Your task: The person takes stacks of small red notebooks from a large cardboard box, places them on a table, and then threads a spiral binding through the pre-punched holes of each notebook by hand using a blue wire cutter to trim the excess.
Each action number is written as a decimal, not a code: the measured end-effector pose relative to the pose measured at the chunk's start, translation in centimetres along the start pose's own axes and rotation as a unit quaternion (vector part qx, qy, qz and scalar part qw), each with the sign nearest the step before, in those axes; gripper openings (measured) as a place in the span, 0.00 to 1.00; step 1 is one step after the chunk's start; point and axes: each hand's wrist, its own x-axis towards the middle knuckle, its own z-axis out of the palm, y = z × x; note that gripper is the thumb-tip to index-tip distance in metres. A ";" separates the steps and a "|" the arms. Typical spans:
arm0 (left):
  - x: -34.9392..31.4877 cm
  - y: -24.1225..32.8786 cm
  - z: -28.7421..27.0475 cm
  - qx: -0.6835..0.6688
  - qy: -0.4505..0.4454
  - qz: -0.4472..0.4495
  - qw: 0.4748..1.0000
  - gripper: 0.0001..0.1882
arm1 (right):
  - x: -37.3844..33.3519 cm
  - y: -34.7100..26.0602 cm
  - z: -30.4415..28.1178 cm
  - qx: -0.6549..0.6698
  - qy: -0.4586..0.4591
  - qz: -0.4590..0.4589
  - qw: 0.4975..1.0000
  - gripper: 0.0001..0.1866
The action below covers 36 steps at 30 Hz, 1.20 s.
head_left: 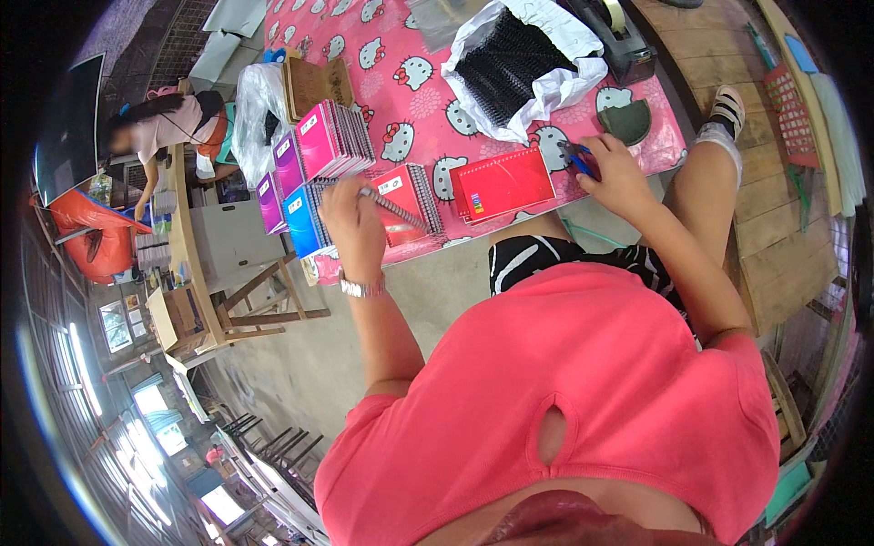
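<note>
My left hand point(353, 226) is closed on a spiral notebook point(393, 208), its coil tilted over a stack of red spiral notebooks point(401, 187). In my right hand point(619, 177) are blue-handled pliers point(583, 162), their jaws pointing to the left. Between my hands lie red notebook covers point(505, 184) with no coil visible along their edge. Left of my left hand stand stacks of blue notebooks point(305, 218) and purple notebooks point(288, 162), with a taller stack of pink notebooks point(332, 141) behind.
White paper point(578, 73) holds a heap of black plastic coils point(514, 68) on the pink patterned tablecloth point(414, 109). A tape dispenser point(628, 50) and a dark green half-round piece point(625, 123) are at right. At far left, another person point(173, 127) bends over a wooden table point(196, 246).
</note>
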 end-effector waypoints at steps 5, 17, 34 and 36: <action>1.0 -4.5 5.7 0.158 -0.148 -0.066 0.974 0.12 | 5.2 -3.4 -0.1 0.011 0.081 -0.093 0.992 0.17; -4.1 -8.6 7.6 0.045 -0.103 -0.122 0.986 0.31 | 17.7 -2.2 4.8 -0.195 0.020 -0.044 0.980 0.12; -3.5 -7.4 8.3 0.155 -0.032 -0.067 0.985 0.25 | 19.5 -2.3 2.7 -0.297 0.041 -0.119 0.947 0.11; -1.4 -2.2 8.6 0.011 -0.019 0.033 0.999 0.21 | 19.5 -2.5 1.3 -0.250 0.160 -0.179 0.938 0.11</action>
